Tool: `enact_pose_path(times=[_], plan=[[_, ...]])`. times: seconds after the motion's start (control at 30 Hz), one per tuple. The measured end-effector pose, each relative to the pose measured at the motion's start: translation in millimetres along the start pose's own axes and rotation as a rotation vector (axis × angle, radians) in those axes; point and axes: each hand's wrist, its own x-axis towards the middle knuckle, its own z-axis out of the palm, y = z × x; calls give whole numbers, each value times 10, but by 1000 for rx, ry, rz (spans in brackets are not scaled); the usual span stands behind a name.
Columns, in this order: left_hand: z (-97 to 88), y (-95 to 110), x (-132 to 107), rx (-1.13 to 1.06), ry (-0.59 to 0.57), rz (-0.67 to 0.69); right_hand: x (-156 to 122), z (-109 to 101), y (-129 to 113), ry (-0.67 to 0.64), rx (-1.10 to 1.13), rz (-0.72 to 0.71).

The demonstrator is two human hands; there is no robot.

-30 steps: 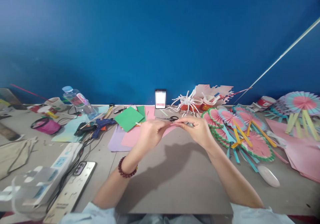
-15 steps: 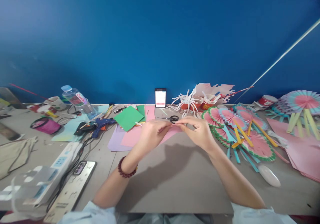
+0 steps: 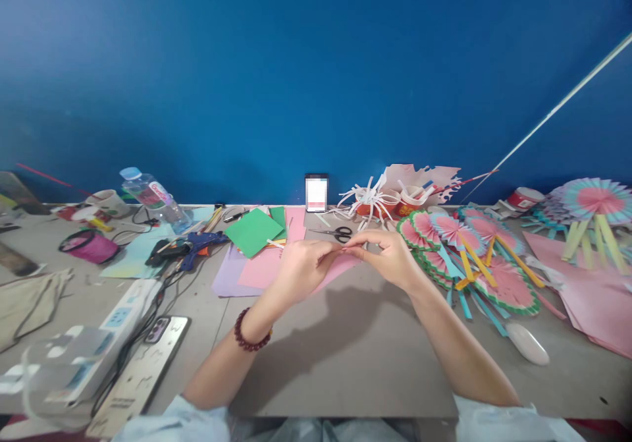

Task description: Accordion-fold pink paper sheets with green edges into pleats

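Both of my hands meet in front of me above the table, thumbs and forefingers pinched close together. My left hand [image 3: 302,265], with a dark red bead bracelet [image 3: 251,330] on its wrist, is closed on what looks like pink paper [image 3: 338,269]. Opposite it, my right hand [image 3: 388,257] pinches the same pink paper at its fingertips. The fingers hide most of the held part, and I cannot tell how it is folded or where it parts from the sheets behind. Black-handled scissors [image 3: 340,233] lie just beyond my fingertips.
Green paper squares [image 3: 254,232] lie on a lilac sheet [image 3: 230,274]. Pleated paper fans [image 3: 508,287] are piled at right near a white oval object [image 3: 527,344]. At left are a glue gun [image 3: 200,248], a power strip [image 3: 111,340] and a phone [image 3: 143,373]. A lit screen [image 3: 316,193] stands behind.
My hands stay pinched together in nearly the same place, with only a slight shift of the fingers. The view has moved a little.
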Motion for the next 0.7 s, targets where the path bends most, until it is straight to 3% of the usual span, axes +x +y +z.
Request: enact_pose_path(times=[0.23, 0.7], plan=[[-47, -30, 36, -93, -92, -116, 30, -32, 25, 55, -74, -80], [-20, -78, 34, -31, -36, -151, 35, -37, -13, 67, -107, -77]])
